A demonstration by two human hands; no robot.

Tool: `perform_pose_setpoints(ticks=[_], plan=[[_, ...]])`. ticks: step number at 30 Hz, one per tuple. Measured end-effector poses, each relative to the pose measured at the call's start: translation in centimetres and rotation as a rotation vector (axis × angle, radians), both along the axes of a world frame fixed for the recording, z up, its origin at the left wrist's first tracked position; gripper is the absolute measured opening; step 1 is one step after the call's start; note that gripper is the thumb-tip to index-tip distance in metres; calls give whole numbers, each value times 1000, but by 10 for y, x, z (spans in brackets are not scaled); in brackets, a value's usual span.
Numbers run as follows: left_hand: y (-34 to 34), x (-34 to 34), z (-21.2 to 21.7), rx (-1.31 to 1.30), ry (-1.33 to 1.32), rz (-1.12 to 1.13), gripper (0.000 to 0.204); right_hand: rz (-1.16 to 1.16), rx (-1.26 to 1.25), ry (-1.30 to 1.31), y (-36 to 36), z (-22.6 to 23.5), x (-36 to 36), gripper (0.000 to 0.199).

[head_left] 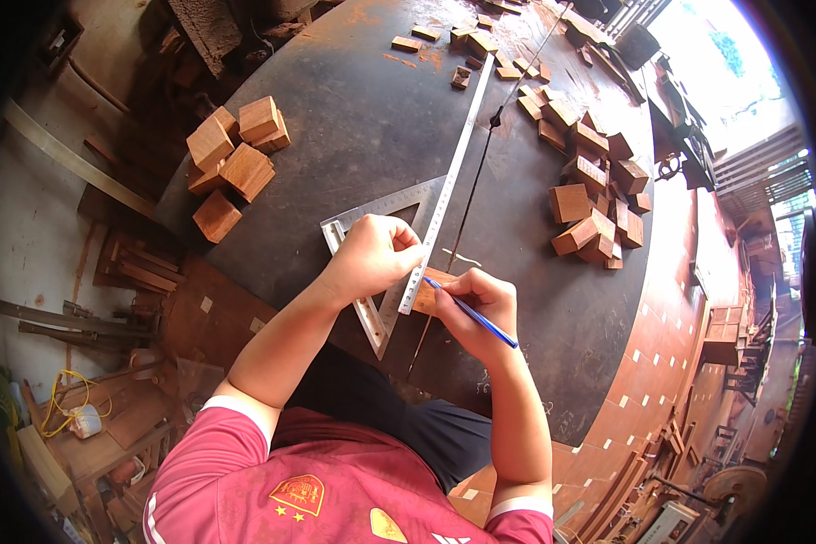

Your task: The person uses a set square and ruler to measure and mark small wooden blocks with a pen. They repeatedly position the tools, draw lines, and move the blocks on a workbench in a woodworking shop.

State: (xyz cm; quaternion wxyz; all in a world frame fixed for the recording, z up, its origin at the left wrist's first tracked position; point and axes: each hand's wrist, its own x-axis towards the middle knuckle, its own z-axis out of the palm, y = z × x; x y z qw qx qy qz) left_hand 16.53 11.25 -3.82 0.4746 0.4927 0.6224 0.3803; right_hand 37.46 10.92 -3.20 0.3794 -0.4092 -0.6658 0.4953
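Observation:
A long steel ruler (460,150) lies lengthwise on the dark table, its near end over a small reddish-brown wood block (425,300). My left hand (378,256) is closed, thumb and fingers pinching at the ruler's left edge. Beneath that hand and wrist is a metal triangle square (392,201), partly hidden, with its right corner against the ruler. In my right hand (486,304) is a blue pen (482,321), its tip beside the ruler over the block. My right fingers cover the block's right part.
The dark tabletop (335,136) carries a stack of wood blocks (236,168) at left and a larger pile (598,195) at right. More pieces (480,41) lie at the far end. A dark line with a black knob (496,118) runs along the table. Tiled floor (639,363) shows at right.

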Motion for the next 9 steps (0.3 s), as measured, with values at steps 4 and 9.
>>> perform_pose_setpoints(ticks=[4,9], plan=[[0,0,1,-10,13,-3,21,-1,-16,3,-1,-1,2,19],[2,-3,-3,5,-22,-14,22,-20,-142,118,-1,1,2,16]])
